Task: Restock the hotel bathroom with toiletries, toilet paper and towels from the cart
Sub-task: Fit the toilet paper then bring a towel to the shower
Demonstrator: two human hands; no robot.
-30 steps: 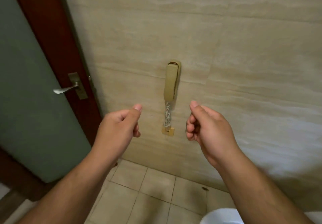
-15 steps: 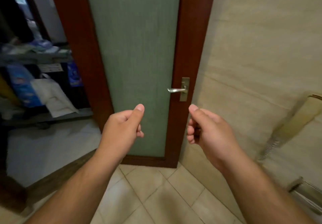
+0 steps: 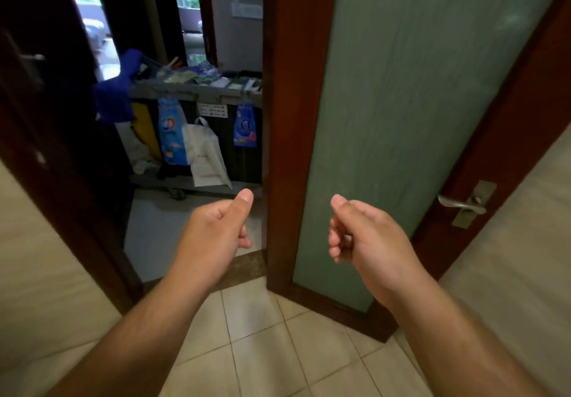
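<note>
Left hand – nearest, low centre-left, bare forearm outstretched; fingers curled into the palm, thumb laid forward on top, holding nothing.
Right hand – level with it, centre-right, apart from the left; fingers likewise curled in, thumb forward, nothing held.
Beige square-tiled floor – beneath both forearms.
Dark wooden door with a frosted green glass panel – standing open behind the right hand; brushed-metal lever handle at its right stile.
Dark brown stone threshold – behind the left hand, at the doorway.
Grey housekeeping cart – beyond the doorway, outside the bathroom, well apart from both hands; top tray holds small items too blurred to tell. Hung on its front: a white plastic carrier bag, a blue printed bag; a blue cloth drapes its left end.
</note>
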